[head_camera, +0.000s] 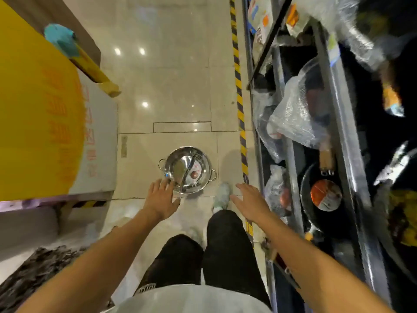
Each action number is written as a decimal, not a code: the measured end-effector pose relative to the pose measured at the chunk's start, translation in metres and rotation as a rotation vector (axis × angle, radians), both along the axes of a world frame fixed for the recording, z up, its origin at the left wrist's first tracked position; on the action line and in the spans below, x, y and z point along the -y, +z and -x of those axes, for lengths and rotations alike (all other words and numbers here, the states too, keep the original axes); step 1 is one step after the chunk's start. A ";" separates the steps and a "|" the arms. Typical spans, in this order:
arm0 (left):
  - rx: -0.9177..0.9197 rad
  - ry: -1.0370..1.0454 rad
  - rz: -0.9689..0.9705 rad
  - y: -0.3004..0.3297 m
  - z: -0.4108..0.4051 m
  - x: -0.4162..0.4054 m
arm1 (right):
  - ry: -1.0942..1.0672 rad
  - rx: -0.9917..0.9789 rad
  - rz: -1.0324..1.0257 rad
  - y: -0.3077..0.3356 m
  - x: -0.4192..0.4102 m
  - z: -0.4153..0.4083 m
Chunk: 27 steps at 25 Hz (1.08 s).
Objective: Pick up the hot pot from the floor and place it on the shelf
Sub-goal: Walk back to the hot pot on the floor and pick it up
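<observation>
The stainless divided hot pot [187, 170] sits on the tiled floor [171, 71] just below the middle of the frame, its curved partition and a round label visible inside, with one loop handle at its left edge and another at its lower right. Both hands are empty with fingers spread: the left hand [160, 198] reaches toward the pot's lower left rim and looks close to it, though contact cannot be confirmed, while the right hand [249, 202] hovers further right, above a pale shoe [222, 195] and apart from the pot. The shelf [338, 136] runs down the right side of the frame, crowded with bagged cookware and a dark frying pan [325, 196]. To do the pickup well, each hand should probably go to a loop handle rather than the thin rim, so the right hand needs to swing left to the lower right handle. Lifting level would stop the pot tipping, and a free gap on the shelf should be chosen before carrying it across the striped floor tape [239, 105].
</observation>
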<state>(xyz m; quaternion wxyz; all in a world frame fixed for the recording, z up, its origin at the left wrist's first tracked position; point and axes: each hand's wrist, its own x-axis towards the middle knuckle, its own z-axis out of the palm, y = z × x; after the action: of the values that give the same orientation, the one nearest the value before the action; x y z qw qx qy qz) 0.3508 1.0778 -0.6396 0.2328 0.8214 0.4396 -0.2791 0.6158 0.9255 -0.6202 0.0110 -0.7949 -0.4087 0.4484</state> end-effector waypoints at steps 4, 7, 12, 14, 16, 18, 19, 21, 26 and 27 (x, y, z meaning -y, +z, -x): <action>0.051 0.135 0.022 -0.066 -0.006 -0.059 | 0.063 -0.038 0.065 -0.089 -0.064 -0.028; 0.052 0.222 0.044 -0.158 -0.001 -0.095 | 0.105 -0.051 0.127 -0.189 -0.095 -0.030; 0.009 0.245 0.086 -0.337 0.024 -0.136 | 0.004 -0.102 0.214 -0.368 -0.111 0.009; -0.017 0.271 0.097 -0.414 0.035 -0.153 | -0.186 -0.147 0.220 -0.444 -0.116 0.028; -0.092 0.304 0.111 -0.489 0.046 -0.171 | -0.413 -0.103 0.214 -0.511 -0.121 0.044; -0.108 0.386 0.142 -0.541 0.054 -0.185 | -0.622 -0.050 0.179 -0.558 -0.125 0.057; -0.083 0.439 0.157 -0.565 0.058 -0.187 | -0.694 -0.028 0.141 -0.580 -0.123 0.064; -0.016 0.511 0.142 -0.599 0.064 -0.187 | -0.756 -0.001 0.082 -0.614 -0.118 0.070; 0.211 0.662 0.058 -0.608 0.077 -0.177 | -0.703 0.073 0.033 -0.621 -0.110 0.066; 0.211 0.675 0.065 -0.597 0.076 -0.179 | -0.688 0.086 0.029 -0.609 -0.113 0.062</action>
<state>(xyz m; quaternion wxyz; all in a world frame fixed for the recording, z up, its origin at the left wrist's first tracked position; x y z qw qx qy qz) 0.2745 1.2566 -1.2364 0.3821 0.6461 0.6507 -0.1141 0.5536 1.0387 -1.2296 0.1328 -0.9043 -0.1103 0.3903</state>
